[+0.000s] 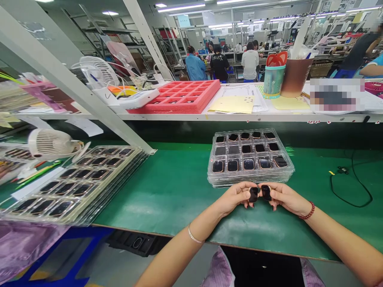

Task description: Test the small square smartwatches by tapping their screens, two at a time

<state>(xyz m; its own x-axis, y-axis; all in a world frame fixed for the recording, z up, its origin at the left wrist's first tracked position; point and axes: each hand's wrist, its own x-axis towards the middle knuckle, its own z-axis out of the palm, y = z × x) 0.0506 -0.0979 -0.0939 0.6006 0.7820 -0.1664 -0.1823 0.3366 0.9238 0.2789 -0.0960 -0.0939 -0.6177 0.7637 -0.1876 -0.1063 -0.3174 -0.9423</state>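
Observation:
Both my hands are raised over the green bench, close together in front of a clear plastic tray stack (213,169). My left hand (236,196) pinches a dark-faced smartwatch body (253,194) between thumb and fingers. A second smartwatch body (266,192), also black with a thin metallic edge, is held in my right hand (285,196). The two watch bodies sit side by side, nearly touching, faces toward me. Rows of similar watch bodies (249,164) fill pockets of the tray behind; a couple of pockets in the middle row look different, greyish.
Another stack of watch trays (119,181) stands at the left by a small white fan (49,142). A black cable (354,205) lies at the right. On the shelf are a red foam tray (206,97), papers and cups (296,77). A slanted white post (98,95) crosses the left side.

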